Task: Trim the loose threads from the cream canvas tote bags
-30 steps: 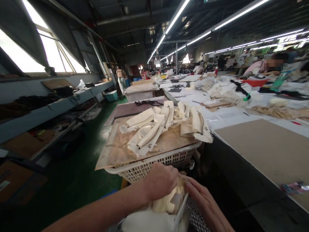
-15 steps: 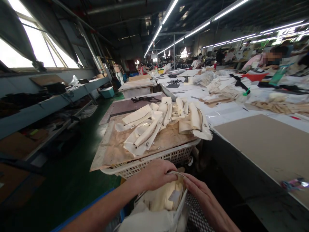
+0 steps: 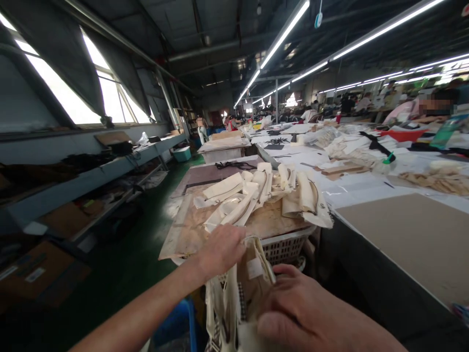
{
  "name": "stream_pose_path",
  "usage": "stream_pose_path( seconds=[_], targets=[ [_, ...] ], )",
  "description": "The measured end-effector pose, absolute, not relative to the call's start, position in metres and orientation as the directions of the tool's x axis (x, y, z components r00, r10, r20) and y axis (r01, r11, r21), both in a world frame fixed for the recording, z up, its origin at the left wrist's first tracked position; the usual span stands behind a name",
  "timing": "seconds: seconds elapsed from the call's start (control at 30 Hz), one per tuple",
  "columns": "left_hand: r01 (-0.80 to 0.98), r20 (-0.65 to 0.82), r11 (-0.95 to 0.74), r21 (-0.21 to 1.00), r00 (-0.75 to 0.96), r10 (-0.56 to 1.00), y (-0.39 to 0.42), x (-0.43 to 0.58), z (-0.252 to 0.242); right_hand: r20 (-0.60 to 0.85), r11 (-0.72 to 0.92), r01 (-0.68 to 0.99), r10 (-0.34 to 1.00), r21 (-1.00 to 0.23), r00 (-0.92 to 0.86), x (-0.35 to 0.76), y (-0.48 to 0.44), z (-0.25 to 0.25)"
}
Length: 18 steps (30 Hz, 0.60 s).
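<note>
Through the head view, the only one I had, I watched the left hand [image 3: 224,249] pinch the upper rim of a cream fabric piece [image 3: 248,254], its fingers curled together and, as I judged it, clamped on the edge. The piece hung just right of those fingers, low in front of the body, with a pale label [image 3: 254,268] facing me; I took the high grip as a way to keep the rim raised and the inside in sight. The right hand [image 3: 308,305] lay against the other side, index finger by the edge and thumb lower down — whether its fingers had closed on the fabric I could not tell, since the back of the hand hid them. So the piece sat between the two hands, the left ahead, the right nearer to me. Below the left wrist, cream strips [image 3: 223,308] hung beside a blue bin [image 3: 188,322]. Beyond, a brown board [image 3: 183,232] lay across a white basket [image 3: 287,249], apparently to make a flat rest — it bore a pile of cream pieces [image 3: 252,193], seemingly put there to stay within reach.
</note>
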<state>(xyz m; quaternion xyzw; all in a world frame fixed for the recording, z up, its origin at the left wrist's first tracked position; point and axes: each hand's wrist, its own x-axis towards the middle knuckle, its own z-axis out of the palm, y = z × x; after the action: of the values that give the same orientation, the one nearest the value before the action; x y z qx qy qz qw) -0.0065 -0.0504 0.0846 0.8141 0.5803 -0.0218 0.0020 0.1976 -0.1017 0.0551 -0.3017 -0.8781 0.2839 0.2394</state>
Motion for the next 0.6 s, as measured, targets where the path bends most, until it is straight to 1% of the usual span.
stream_pose_path(
  seconds=[0.07,0.13,0.2,0.27,0.3,0.37,0.4,0.47,0.5,0.53,0.57,0.6],
  targets=[
    [0.95,-0.019,-0.311,-0.03,0.311,0.95,-0.064,-0.012,0.101,0.169,0.731,0.454,0.602,-0.509,-0.78,0.196,-0.104,0.054],
    [0.949,-0.024,-0.314,0.03,0.314,0.949,-0.078,-0.016,0.115,0.116,0.75,0.531,0.614,-0.394,-0.781,0.197,-0.102,0.051],
    [0.939,-0.079,-0.288,0.19,0.307,0.949,-0.091,-0.018,0.121,0.108,0.778,0.561,0.607,-0.282,-0.787,0.2,-0.102,0.051],
    [0.898,-0.188,-0.197,0.394,0.289,0.939,-0.103,-0.021,0.121,0.116,0.806,0.561,0.585,-0.189,-0.803,0.204,-0.105,0.053],
    [0.87,-0.243,-0.14,0.473,0.282,0.928,-0.108,-0.023,0.117,0.131,0.814,0.561,0.579,-0.15,-0.805,0.206,-0.108,0.052],
    [0.81,-0.323,-0.031,0.586,0.268,0.907,-0.116,-0.029,0.105,0.197,0.817,0.569,0.576,-0.095,-0.794,0.206,-0.114,0.044],
    [0.785,-0.352,0.017,0.62,0.258,0.9,-0.119,-0.033,0.097,0.248,0.811,0.579,0.579,-0.082,-0.777,0.205,-0.116,0.035],
    [0.75,-0.392,0.096,0.654,0.228,0.891,-0.124,-0.042,0.078,0.344,0.787,0.608,0.602,-0.103,-0.721,0.201,-0.119,0.011],
    [0.739,-0.407,0.126,0.662,0.213,0.888,-0.125,-0.046,0.069,0.368,0.755,0.64,0.641,-0.145,-0.674,0.198,-0.12,-0.003],
    [0.73,-0.42,0.152,0.666,0.199,0.886,-0.126,-0.05,0.061,0.366,0.707,0.671,0.699,-0.223,-0.615,0.194,-0.119,-0.016],
    [0.722,-0.43,0.176,0.669,0.183,0.884,-0.126,-0.054,0.054,0.335,0.644,0.689,0.763,-0.332,-0.552,0.19,-0.118,-0.028],
    [0.718,-0.433,0.191,0.669,0.167,0.886,-0.125,-0.058,0.049,0.272,0.573,0.685,0.819,-0.45,-0.506,0.186,-0.116,-0.036]
  ],
)
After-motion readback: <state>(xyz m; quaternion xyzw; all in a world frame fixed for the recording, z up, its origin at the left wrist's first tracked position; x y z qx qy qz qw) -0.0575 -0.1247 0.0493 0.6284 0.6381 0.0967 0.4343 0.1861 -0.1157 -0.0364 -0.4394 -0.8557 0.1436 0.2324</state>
